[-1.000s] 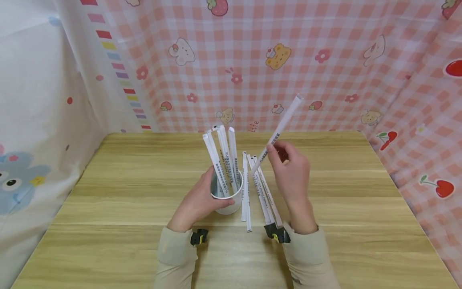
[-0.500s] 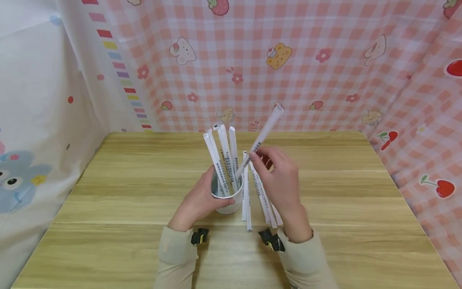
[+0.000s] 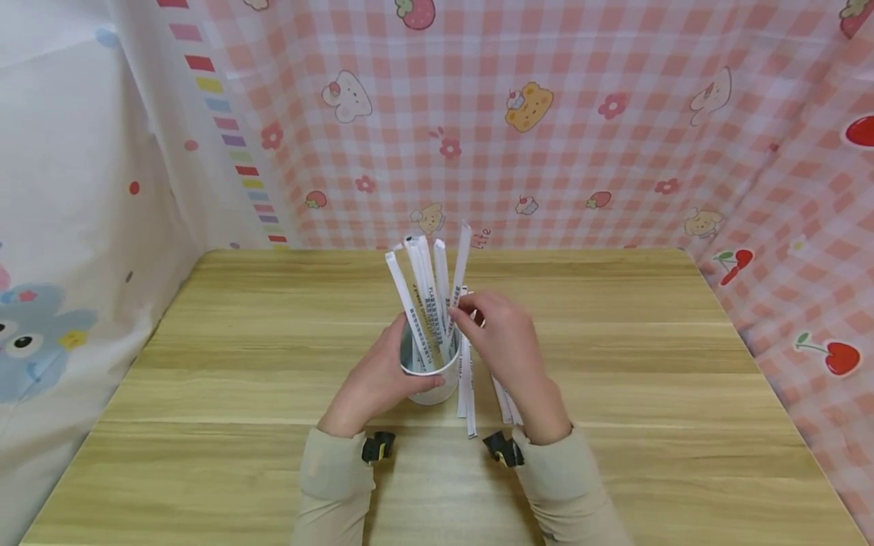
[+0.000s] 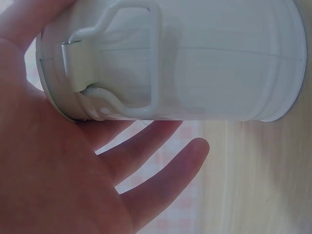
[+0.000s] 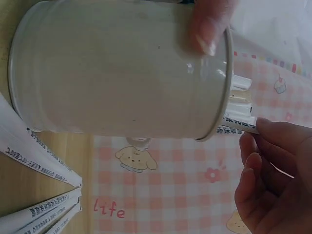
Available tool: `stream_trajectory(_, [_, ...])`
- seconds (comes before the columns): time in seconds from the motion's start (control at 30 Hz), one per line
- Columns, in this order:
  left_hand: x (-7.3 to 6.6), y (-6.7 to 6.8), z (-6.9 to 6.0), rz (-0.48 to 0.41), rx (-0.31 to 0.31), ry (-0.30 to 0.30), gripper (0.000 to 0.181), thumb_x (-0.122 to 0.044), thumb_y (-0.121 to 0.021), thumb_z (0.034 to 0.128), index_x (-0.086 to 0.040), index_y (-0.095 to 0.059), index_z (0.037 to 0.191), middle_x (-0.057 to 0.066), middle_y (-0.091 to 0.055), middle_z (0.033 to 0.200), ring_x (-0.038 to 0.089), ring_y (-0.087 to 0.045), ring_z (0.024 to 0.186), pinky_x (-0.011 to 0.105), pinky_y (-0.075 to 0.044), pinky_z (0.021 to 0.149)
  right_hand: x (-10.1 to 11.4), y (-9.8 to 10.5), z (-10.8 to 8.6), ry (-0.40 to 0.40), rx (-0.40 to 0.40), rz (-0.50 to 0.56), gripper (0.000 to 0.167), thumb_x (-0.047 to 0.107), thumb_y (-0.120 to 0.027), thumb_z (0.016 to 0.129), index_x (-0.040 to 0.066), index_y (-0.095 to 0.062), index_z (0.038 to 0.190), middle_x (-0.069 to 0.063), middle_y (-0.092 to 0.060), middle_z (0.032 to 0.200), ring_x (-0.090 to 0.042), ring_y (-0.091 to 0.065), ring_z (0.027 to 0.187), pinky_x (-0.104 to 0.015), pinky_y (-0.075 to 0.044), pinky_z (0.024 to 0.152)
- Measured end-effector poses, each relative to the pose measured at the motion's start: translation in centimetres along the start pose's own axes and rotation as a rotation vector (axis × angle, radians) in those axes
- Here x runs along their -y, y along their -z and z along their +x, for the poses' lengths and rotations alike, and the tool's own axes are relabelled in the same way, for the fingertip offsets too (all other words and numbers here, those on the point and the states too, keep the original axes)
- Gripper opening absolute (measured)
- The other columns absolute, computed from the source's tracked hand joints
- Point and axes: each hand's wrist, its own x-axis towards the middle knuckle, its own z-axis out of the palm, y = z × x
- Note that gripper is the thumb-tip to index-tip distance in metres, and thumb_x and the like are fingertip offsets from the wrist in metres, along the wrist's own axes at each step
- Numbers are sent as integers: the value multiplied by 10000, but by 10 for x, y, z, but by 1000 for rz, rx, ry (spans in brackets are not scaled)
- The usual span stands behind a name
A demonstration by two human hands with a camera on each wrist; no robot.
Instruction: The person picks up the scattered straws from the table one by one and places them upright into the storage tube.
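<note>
A white metal pail (image 3: 437, 394) stands upright on the table with several paper-wrapped straws (image 3: 425, 299) leaning in it. My left hand (image 3: 372, 379) holds the pail from the left, its thumb over the front near the rim. Some of its fingers extend past the side loop handle (image 4: 155, 58) in the left wrist view. With thumb and forefinger, my right hand (image 3: 501, 334) pinches one wrapped straw (image 3: 461, 262) at the pail's right rim. That straw's lower end is inside the pail, hidden by the wall (image 5: 117, 73) in the right wrist view.
Right of the pail lie two loose wrapped straws (image 3: 467, 390). A few more straws (image 3: 505, 402) lie partly hidden under my right hand. The wooden table (image 3: 239, 364) meets a pink checked cloth (image 3: 580, 167) at the back, with a white cloth (image 3: 75, 189) on the left.
My right hand has moved left and slightly down, bringing the straw from beside the pail into it and turning it more upright. My left hand has stayed on the pail.
</note>
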Motion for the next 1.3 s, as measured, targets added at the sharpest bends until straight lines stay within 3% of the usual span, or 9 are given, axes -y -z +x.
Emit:
stream_trajectory(0.43, [0,0,0,-32,8,4,972,-213,-800,652,-320,-174,1389,-53,-385,1316,186,-466,1107,455,-396,889,-4,-17,0,-83,134,-51,147,262,-646,818,136,-678,888,61,-568,773,-71,-467,637,-199,-394,539])
stream_trajectory(0.87, [1,-1,1,-51,14,3,1010,-196,-805,645,-403,-136,1372,-76,-355,1334,188,-468,1110,458,-399,886,-6,-20,0,-146,174,-40,174,272,-669,799,144,-659,917,59,-531,764,-91,-472,652,-220,-398,540])
stream_trajectory(1.03, [1,-1,0,-26,4,17,1013,-216,-811,635,-403,-139,1370,-70,-366,1327,185,-452,1124,458,-385,901,-10,-13,2,-203,138,58,311,364,-580,851,140,-615,1063,44,-576,853,-95,-526,742,-240,-456,620])
stream_trajectory(1.3, [1,-1,0,-5,-7,32,1012,-244,-815,628,-409,-144,1367,-75,-360,1339,175,-427,1147,462,-359,926,-30,-4,4,-314,23,220,496,475,-464,881,158,-495,1260,-8,-566,1185,-194,-573,983,-350,-455,819])
